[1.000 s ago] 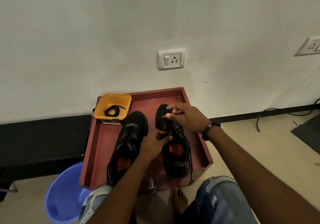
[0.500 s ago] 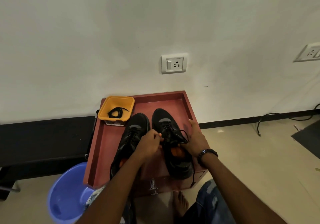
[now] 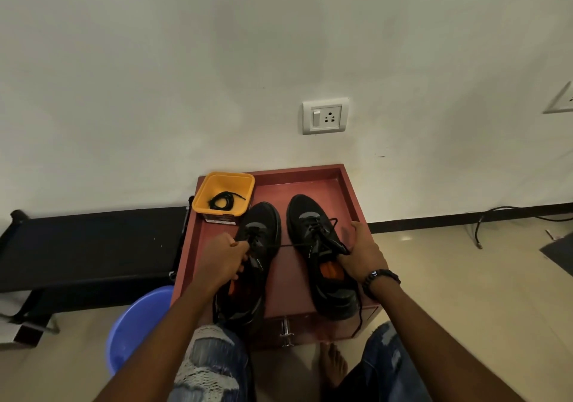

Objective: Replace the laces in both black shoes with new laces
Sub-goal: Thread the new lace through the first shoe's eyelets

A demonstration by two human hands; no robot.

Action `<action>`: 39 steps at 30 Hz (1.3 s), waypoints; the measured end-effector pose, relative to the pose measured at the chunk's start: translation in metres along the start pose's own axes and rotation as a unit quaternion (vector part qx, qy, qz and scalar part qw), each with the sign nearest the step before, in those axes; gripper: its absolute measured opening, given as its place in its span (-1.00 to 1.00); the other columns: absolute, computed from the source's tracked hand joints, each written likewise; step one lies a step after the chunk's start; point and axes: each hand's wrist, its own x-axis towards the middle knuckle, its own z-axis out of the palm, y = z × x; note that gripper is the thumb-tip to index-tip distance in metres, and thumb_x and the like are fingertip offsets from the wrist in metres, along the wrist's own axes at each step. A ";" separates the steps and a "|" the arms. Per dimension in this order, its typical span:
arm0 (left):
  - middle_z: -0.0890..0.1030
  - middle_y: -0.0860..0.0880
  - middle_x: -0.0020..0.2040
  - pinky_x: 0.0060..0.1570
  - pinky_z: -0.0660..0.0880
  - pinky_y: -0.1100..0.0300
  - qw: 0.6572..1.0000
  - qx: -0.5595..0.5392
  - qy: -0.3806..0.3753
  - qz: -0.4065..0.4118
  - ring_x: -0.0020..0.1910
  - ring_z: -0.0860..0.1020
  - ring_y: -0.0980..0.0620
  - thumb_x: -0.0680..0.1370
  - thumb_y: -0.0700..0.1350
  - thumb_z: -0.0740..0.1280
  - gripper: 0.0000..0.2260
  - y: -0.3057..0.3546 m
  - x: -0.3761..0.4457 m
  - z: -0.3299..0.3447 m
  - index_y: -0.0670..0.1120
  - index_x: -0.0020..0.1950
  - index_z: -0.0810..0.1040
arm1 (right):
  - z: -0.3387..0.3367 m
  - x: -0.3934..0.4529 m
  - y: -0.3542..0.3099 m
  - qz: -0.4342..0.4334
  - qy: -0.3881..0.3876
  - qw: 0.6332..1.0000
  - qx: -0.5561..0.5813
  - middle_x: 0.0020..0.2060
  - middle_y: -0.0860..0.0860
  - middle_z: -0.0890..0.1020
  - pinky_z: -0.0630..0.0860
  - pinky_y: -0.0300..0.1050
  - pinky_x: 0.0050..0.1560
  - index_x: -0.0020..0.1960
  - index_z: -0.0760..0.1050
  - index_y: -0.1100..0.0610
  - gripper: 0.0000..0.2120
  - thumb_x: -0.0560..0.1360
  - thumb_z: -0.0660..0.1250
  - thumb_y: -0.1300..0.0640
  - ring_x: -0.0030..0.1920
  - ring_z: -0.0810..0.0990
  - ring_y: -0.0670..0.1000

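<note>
Here, two black shoes (image 3: 322, 255), two hands (image 3: 221, 259), one yellow tub (image 3: 224, 194)

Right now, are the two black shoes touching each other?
Apart. The head view shows bare red tray between the left shoe and the right shoe.

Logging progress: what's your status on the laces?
Left hand pinches lace, pulled taut from right shoe. Right hand grips that shoe. Nothing in the way.

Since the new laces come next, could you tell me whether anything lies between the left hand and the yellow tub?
Nothing visible does: bare red tray separates the left hand from the yellow tub holding the coiled laces.
</note>
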 end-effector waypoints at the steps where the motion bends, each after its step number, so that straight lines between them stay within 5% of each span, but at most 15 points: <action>1: 0.66 -0.20 -0.12 -0.32 0.52 0.14 1.000 0.024 -0.019 -0.005 -0.32 0.57 0.00 0.63 -0.13 0.25 -0.83 -0.003 -0.002 0.000 -0.14 -0.15 0.49 | -0.001 -0.001 -0.001 0.001 -0.003 1.000 -0.026 0.11 0.10 0.59 0.50 -0.12 -0.14 0.50 0.16 0.01 -0.33 0.50 0.42 0.12 -0.04 0.59 0.13; 4: 0.63 -0.11 -0.15 -0.31 0.54 0.13 0.994 0.079 -0.072 0.000 -0.33 0.56 0.04 0.65 -0.08 0.20 -0.83 -0.001 -0.008 0.011 -0.11 -0.08 0.48 | 0.000 -0.004 -0.003 -0.006 -0.020 0.997 -0.075 -0.15 -0.02 0.55 0.40 -0.19 -0.35 0.34 0.32 0.00 -0.56 0.52 0.38 0.01 -0.21 0.53 0.02; 7: 0.63 -0.10 -0.07 -0.23 0.55 0.10 0.995 0.071 -0.073 0.021 -0.25 0.58 0.00 0.65 -0.03 0.19 -0.84 0.013 -0.009 0.032 -0.10 0.03 0.46 | -0.003 -0.003 0.001 -0.012 -0.049 0.995 -0.089 -0.08 -0.05 0.62 0.55 -0.10 -0.19 0.16 0.44 -0.05 -0.67 0.48 0.40 -0.14 -0.12 0.58 0.00; 11: 0.34 -0.16 0.38 0.23 0.45 -0.04 0.954 0.255 0.027 0.153 0.28 0.44 -0.16 0.61 0.04 0.27 -0.56 0.023 -0.002 0.059 -0.08 0.43 0.29 | -0.011 -0.001 0.004 -0.040 -0.075 0.993 -0.084 -0.11 -0.07 0.59 0.50 -0.15 -0.15 0.09 0.50 -0.02 -0.72 0.48 0.43 -0.14 -0.10 0.56 -0.03; 14: 0.26 -0.12 0.45 0.21 0.44 0.01 0.912 0.272 0.130 0.278 0.28 0.41 -0.12 0.55 -0.02 0.32 -0.41 0.041 -0.001 0.072 -0.07 0.53 0.18 | -0.019 0.000 0.003 -0.083 -0.087 0.990 -0.068 -0.26 -0.10 0.53 0.33 -0.26 -0.29 -0.12 0.46 -0.03 -0.83 0.54 0.38 -0.09 -0.24 0.48 -0.12; 16: 0.30 -0.06 0.43 0.12 0.47 0.09 0.913 0.238 0.115 0.310 0.21 0.45 -0.05 0.52 -0.10 0.34 -0.40 0.048 0.006 0.080 -0.07 0.53 0.21 | -0.026 0.003 0.002 -0.104 -0.087 0.990 -0.048 -0.29 -0.11 0.54 0.31 -0.29 -0.29 -0.16 0.48 -0.04 -0.82 0.57 0.34 -0.06 -0.25 0.48 -0.15; 22: 0.53 -0.15 0.24 0.14 0.52 0.03 0.959 0.213 -0.123 0.143 0.14 0.54 -0.10 0.59 -0.09 0.31 -0.60 0.032 0.033 0.098 -0.09 0.41 0.37 | -0.025 0.016 0.001 -0.092 -0.074 0.993 0.025 -0.28 -0.07 0.55 0.35 -0.23 -0.25 -0.18 0.49 -0.01 -0.79 0.60 0.30 -0.05 -0.22 0.50 -0.07; 25: 0.63 -0.12 -0.03 -0.01 0.56 0.01 0.968 0.167 -0.097 0.159 -0.06 0.60 -0.08 0.61 -0.07 0.32 -0.89 0.027 0.034 0.098 -0.10 0.01 0.56 | -0.022 0.020 0.002 -0.062 -0.066 0.992 0.089 -0.26 -0.02 0.60 0.53 -0.10 -0.11 -0.16 0.51 0.05 -0.78 0.58 0.33 -0.07 -0.21 0.56 -0.02; 29: 0.55 -0.03 -0.25 -0.26 0.36 0.20 0.976 0.141 -0.051 0.157 -0.22 0.51 -0.03 0.62 -0.09 0.32 -0.80 0.022 0.035 0.068 -0.17 -0.15 0.53 | -0.025 0.023 0.019 0.016 -0.043 0.982 0.185 -0.22 0.04 0.67 0.59 0.13 0.14 -0.18 0.56 0.09 -0.78 0.58 0.33 0.01 -0.10 0.64 0.08; 32: 0.61 -0.07 -0.17 -0.06 0.47 0.05 0.985 0.130 -0.053 0.103 -0.13 0.57 -0.06 0.59 -0.10 0.34 -0.81 0.010 0.041 0.040 -0.18 -0.15 0.56 | -0.032 0.024 0.027 0.056 -0.028 0.971 0.230 -0.11 0.10 0.69 0.58 0.20 0.16 -0.14 0.57 0.11 -0.82 0.57 0.34 0.05 0.01 0.66 0.16; 36: 0.61 -0.10 -0.19 -0.12 0.50 0.02 0.981 0.169 -0.030 0.092 -0.18 0.59 -0.10 0.59 -0.10 0.30 -0.81 0.007 0.036 0.025 -0.15 -0.17 0.58 | -0.028 0.021 0.019 0.052 -0.035 0.969 0.238 -0.17 0.06 0.70 0.61 0.12 0.12 -0.12 0.55 0.11 -0.84 0.58 0.34 0.04 -0.03 0.69 0.11; 39: 0.56 -0.11 0.15 0.14 0.47 -0.07 0.938 0.326 -0.001 0.119 0.11 0.52 -0.13 0.59 0.02 0.24 -0.75 0.012 0.023 0.030 -0.12 0.05 0.61 | -0.021 0.015 0.009 0.014 -0.041 0.983 0.179 -0.21 0.02 0.71 0.59 -0.16 -0.09 -0.07 0.52 0.09 -0.82 0.60 0.29 -0.01 -0.17 0.69 -0.07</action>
